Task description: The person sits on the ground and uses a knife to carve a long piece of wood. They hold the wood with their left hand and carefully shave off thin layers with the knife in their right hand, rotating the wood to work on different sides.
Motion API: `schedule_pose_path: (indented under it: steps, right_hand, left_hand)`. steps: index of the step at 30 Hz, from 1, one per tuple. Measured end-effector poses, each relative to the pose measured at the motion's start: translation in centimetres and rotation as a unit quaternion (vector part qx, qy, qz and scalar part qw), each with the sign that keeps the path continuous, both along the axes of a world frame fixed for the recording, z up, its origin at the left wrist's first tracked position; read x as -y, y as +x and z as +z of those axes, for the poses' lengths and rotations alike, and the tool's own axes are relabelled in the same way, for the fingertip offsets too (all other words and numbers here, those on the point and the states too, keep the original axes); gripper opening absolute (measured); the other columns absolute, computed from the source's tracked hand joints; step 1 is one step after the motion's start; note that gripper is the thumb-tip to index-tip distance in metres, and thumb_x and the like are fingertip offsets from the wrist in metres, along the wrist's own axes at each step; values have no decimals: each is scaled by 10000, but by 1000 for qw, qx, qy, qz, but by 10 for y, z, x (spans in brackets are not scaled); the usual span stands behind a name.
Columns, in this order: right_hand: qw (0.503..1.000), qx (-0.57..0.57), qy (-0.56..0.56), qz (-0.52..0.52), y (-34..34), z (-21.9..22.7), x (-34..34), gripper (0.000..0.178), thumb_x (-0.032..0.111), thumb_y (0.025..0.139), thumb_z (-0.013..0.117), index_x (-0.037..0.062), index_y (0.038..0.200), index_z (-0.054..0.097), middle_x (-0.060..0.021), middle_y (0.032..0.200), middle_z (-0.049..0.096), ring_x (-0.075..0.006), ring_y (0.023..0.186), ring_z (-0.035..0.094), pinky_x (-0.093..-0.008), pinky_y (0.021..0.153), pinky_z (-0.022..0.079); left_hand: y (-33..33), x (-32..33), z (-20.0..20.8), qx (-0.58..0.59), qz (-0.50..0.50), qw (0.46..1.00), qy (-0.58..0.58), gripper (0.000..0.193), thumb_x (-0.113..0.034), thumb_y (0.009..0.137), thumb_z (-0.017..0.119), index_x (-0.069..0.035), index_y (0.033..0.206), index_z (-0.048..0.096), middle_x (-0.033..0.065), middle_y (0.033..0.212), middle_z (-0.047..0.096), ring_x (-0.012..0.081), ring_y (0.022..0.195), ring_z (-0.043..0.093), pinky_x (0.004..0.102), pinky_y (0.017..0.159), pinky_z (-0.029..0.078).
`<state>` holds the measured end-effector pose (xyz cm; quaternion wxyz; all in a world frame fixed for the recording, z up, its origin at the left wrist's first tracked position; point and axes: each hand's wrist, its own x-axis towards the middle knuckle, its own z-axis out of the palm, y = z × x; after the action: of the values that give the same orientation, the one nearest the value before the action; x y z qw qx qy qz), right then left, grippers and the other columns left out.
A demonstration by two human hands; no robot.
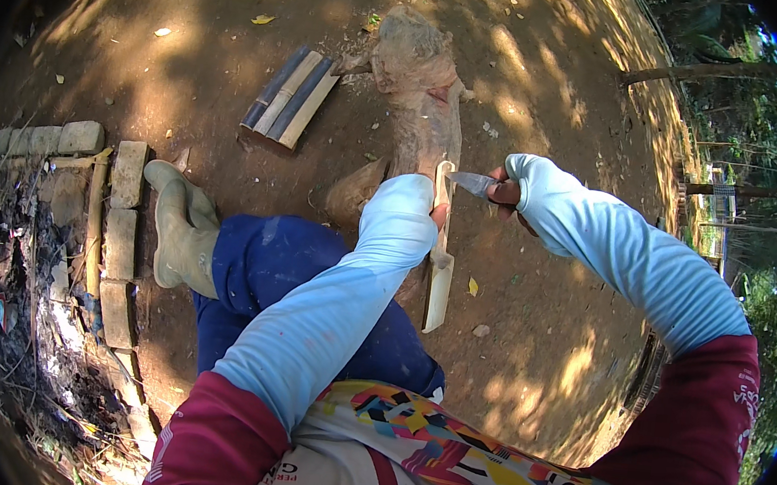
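Observation:
My left hand [439, 216], mostly hidden behind its pale blue sleeve, is closed round a split bamboo piece [438, 289]. The piece is long and pale, with a narrower, carved-looking upper part, and it rests against a rough log [424, 120]. To the right, my right hand [505, 193] is closed on a knife [475, 183]. Its short grey blade points left, at the upper part of the bamboo; whether the edge touches it I cannot tell. The knife's handle is hidden inside my fingers.
Several split bamboo pieces [290, 96], dark and pale, lie side by side on the dirt beyond my leg. At left, bricks [122, 245] border an ashy fire pit [18, 300] with a stick along it. My boot [186, 223] stands near the bricks. Trees [704, 72] edge the right.

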<state>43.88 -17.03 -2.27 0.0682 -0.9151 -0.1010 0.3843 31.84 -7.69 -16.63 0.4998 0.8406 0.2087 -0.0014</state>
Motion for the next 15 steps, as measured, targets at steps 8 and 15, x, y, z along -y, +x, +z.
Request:
schedule_pose_path:
  steps: [8, 15]
  right_hand:
    - [956, 75, -262, 112, -4, -10, -23, 174, 210, 903, 570, 67, 902, 669, -147, 857, 694, -310, 828, 685, -377, 754, 500]
    - [884, 108, -341, 299, -26, 22, -44, 410, 368, 982, 421, 62, 990, 694, -131, 884, 715, -318, 873, 692, -411, 790, 534]
  left_hand:
    - [2, 11, -21, 29, 30, 999, -10, 225, -187, 774, 735, -48, 928, 647, 161, 881, 648, 346, 857, 639, 432, 733, 504]
    - [-1, 6, -10, 22, 30, 999, 2, 296, -138, 737, 772, -34, 975, 629, 171, 901, 635, 344, 856, 639, 403, 742, 506]
